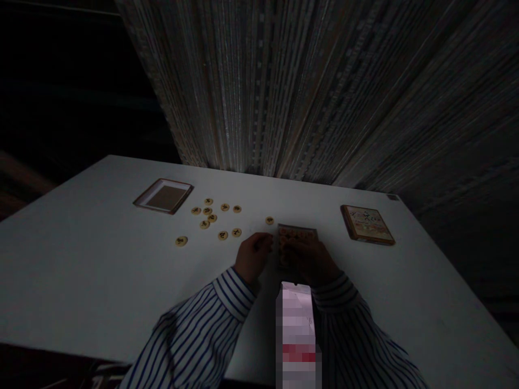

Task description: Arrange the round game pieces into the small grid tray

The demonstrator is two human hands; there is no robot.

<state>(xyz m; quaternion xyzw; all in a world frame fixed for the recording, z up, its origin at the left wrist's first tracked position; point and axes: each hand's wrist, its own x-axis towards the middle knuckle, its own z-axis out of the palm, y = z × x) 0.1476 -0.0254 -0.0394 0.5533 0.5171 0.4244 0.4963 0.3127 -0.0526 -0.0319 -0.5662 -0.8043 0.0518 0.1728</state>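
My left hand [253, 256] is curled, its fingertips just left of a small box [316, 232] holding round Chinese chess pieces in rows. What those fingers hold, if anything, is hidden. Over the box's lower right part lies my right hand [315, 261], with its fingertips brought together down at the pieces. Shadow hides whether a piece is between them. One loose Chinese chess piece [270, 220] lies just beyond my left hand. Several more pale round pieces with dark characters, among them a nearest one [181, 241], are scattered face up to the left.
An open, shallow box tray [187, 195] stands at the back left of the white table [101, 270]. A printed box lid [368, 223] lies at the right. A lit phone [298, 313] is between my forearms. Behind the table hangs a string curtain [259, 97]; the room is dim.
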